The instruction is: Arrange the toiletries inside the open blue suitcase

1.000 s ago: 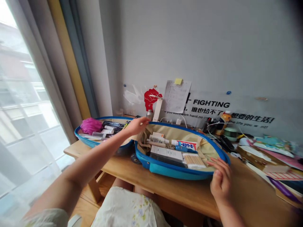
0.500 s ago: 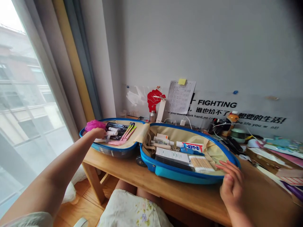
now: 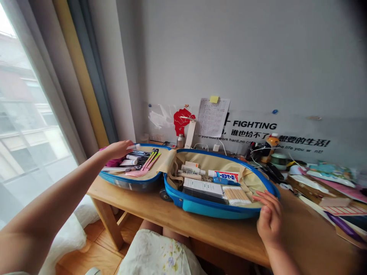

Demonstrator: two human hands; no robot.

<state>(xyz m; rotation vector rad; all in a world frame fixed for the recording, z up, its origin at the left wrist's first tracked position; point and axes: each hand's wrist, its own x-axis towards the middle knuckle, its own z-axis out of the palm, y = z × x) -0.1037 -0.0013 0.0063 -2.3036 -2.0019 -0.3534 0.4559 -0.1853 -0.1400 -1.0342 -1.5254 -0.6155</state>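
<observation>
The left hand (image 3: 122, 148) pinches a slim whitish object (image 3: 134, 146). At the spread right hand (image 3: 269, 219) lies an open, oval blue suitcase (image 3: 218, 211).

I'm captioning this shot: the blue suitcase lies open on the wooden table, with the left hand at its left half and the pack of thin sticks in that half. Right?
Not quite: the pack of thin sticks lies in the right half, as the head view shows. The blue suitcase does lie open on the wooden table, with the left hand at its left half.
</observation>
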